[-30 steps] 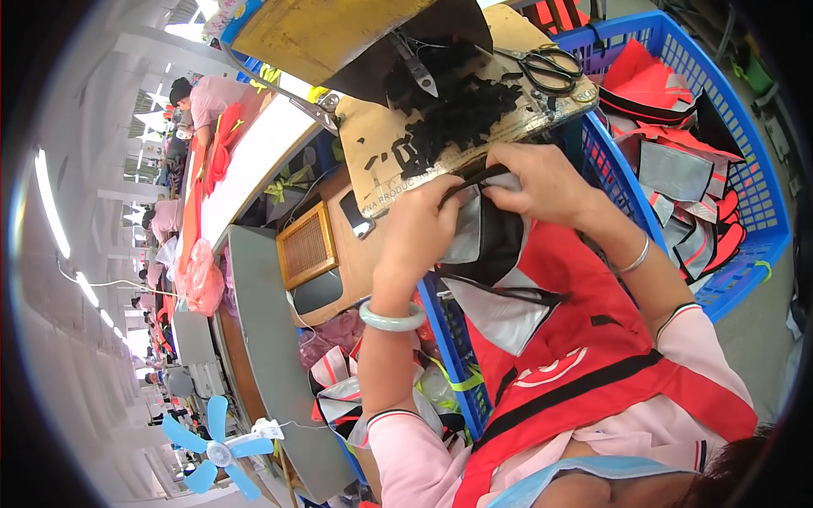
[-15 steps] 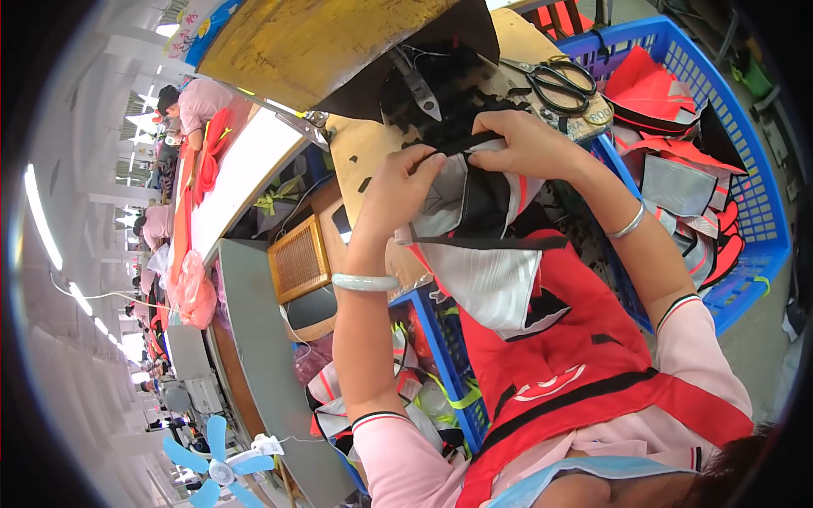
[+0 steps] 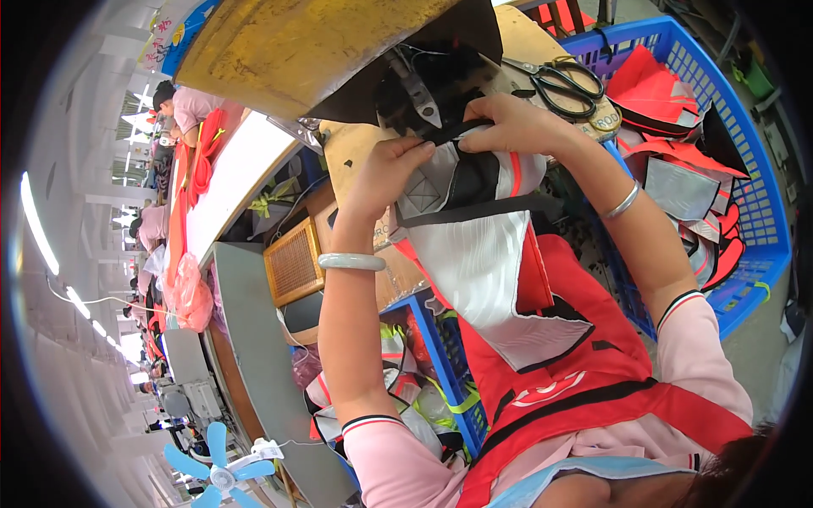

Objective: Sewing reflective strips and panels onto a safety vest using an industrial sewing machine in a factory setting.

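Both my hands grip a sewn fabric piece (image 3: 483, 254), silver-grey with red parts and black edging, by its black upper edge. My left hand (image 3: 381, 178) pinches that edge between thumb and fingers. A short way to the right, my right hand (image 3: 517, 127) is closed on the same edge, with its thumb on the near side. The rest of the piece hangs toward me over my red apron (image 3: 584, 305), and a red layer shows beside its silver flap. Just beyond my fingers is a pointed metal part (image 3: 415, 91) amid black material.
Black-handled scissors (image 3: 569, 89) lie on the worktop right of my hands. A blue basket (image 3: 769, 229) at the right holds red and silver pieces; another blue basket (image 3: 440, 343) stands below the table. A worn yellow panel (image 3: 296, 51) rises ahead. Another person (image 3: 190, 110) works at far left.
My hands have shifted slightly left and upward with the fabric piece. Its silver flap now hangs more spread out, with more of the red layer showing. Both hands keep their grip.
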A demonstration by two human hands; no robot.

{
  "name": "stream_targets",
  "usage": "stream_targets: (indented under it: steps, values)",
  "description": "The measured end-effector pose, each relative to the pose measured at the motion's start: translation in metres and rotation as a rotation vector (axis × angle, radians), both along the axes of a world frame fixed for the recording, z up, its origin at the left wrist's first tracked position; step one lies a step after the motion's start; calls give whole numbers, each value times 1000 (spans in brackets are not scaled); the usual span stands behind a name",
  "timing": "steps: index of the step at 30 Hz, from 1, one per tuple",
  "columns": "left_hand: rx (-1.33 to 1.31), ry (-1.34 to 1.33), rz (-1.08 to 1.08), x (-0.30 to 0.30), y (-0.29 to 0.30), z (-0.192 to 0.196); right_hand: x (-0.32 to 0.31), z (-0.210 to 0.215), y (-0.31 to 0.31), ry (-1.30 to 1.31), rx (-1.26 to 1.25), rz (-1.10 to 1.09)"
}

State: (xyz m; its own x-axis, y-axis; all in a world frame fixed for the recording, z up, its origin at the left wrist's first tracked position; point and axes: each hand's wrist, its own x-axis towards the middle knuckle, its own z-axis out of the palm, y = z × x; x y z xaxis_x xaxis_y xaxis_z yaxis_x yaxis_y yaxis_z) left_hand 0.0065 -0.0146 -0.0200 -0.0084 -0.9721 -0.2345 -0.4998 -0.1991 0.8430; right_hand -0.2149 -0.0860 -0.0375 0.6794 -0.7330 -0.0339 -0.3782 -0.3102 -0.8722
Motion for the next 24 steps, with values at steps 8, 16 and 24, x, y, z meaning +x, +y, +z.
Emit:
stream_targets:
  steps: [8,16,24]
  values:
    - [-19,26,30,4,-3,4,4,-1,-12,-26,6,-15]
    - [-45,46,51,-1,-1,13,4,7,-6,-65,16,-22]
    - [-54,22,21,3,-6,11,9,-1,-14,-142,-6,-26]
